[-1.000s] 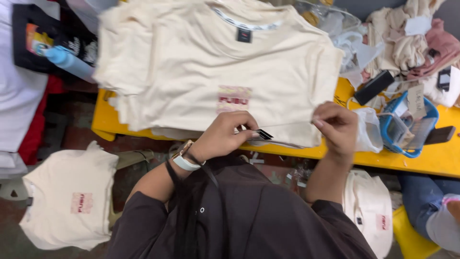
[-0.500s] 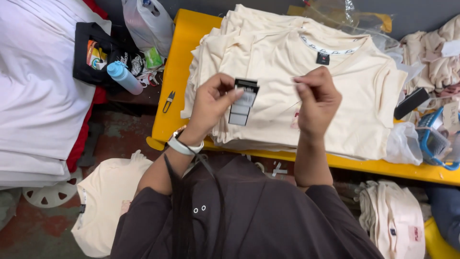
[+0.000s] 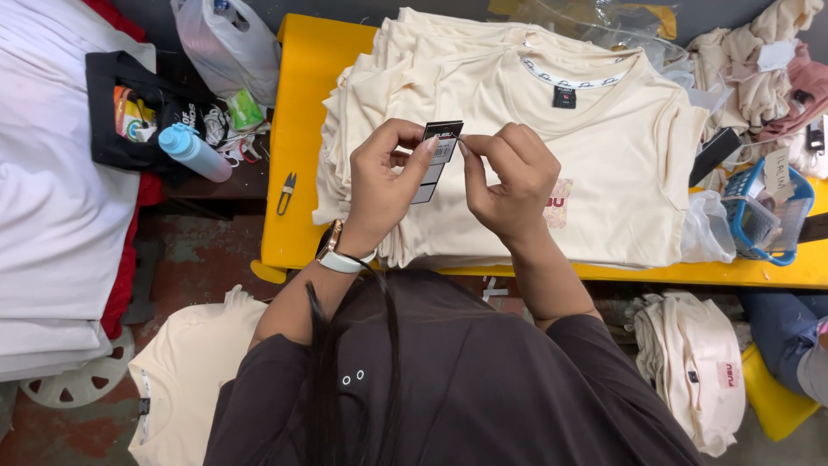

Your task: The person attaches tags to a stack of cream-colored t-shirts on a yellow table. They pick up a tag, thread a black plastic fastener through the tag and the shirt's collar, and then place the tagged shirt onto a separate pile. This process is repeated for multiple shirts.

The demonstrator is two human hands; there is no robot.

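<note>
— Cream cotton everywhere. What is in hand at the yellow table (image 3: 310, 129)?

— One black hang tag (image 3: 437, 160), lifted clear above the stack of cream T-shirts (image 3: 604, 147). The left hand (image 3: 384, 185) is closed on it, thumb and forefinger pinching its upper edge; the right hand (image 3: 509, 185) meets it from three o'clock, fingertips pressed together at the tag's top corner. Whether a string is between them I cannot tell.

— So which step?

— Readying the tag, I judge, with the shirt under it untagged. Fixing it would call for a steady, fine pinch.

— Counts?

— One tag, two hands, one wristwatch (image 3: 341, 255). One thread snips (image 3: 286, 192) at nine o'clock of the stack, one blue bottle (image 3: 194, 153) beyond, one blue basket (image 3: 763, 216) at three o'clock.
</note>
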